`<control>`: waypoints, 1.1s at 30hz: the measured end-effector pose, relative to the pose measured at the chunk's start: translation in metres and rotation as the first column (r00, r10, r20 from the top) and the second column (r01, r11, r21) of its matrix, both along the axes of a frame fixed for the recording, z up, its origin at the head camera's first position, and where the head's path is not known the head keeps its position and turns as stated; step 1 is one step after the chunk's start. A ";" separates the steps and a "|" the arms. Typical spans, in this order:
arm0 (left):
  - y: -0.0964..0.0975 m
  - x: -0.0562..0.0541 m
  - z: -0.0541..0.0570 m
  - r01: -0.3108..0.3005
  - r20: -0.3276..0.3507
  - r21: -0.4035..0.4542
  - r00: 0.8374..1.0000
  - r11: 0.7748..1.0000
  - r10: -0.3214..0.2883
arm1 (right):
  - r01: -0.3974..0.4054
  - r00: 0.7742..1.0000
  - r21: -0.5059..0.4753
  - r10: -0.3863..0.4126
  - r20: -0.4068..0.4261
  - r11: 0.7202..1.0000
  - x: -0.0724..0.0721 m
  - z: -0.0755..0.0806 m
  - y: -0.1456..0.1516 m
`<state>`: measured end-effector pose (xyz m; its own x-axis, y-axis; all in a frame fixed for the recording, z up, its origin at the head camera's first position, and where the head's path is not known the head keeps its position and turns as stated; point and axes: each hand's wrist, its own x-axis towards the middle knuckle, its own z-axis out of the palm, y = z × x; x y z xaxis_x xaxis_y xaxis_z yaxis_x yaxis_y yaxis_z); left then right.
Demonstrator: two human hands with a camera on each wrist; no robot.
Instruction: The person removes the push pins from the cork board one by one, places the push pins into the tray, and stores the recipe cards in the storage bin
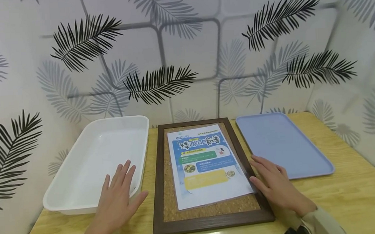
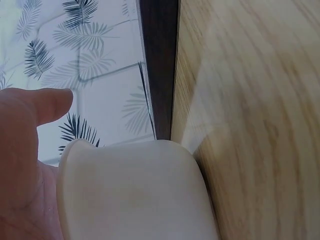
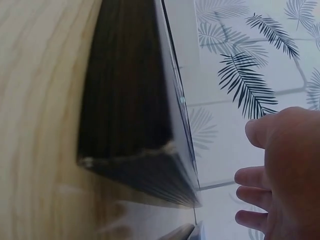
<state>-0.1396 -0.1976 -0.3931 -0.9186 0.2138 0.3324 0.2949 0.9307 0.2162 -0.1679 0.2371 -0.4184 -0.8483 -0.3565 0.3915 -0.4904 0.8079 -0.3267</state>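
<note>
My left hand (image 1: 117, 202), fingers straight and thumb spread, overlaps the front right corner of a white plastic tub (image 1: 94, 162). In the left wrist view, the tub's rounded corner (image 2: 135, 190) is beside the palm. A brown-framed cork board (image 1: 213, 221) lies flat in the middle, bearing a blue and white printed sheet (image 1: 215, 195) with Chinese text. My right hand (image 1: 275, 185) is at the board's right edge, its fingers extended and holding nothing. The right wrist view shows the frame's dark corner (image 3: 130, 90) close by and the thumb and fingers (image 3: 252, 217) apart from it.
A flat blue tray (image 1: 281, 144) lies to the right of the board, partly behind the right hand. Everything stands on a light wooden table (image 1: 347, 197). Behind it rises a pale wall covering (image 1: 190, 53) with a leaf pattern.
</note>
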 end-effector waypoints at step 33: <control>0.017 -0.024 0.002 0.020 0.014 0.046 1.000 0.999 -0.021 | 0.003 0.998 0.027 -0.004 0.057 1.000 -0.017 0.008 -0.024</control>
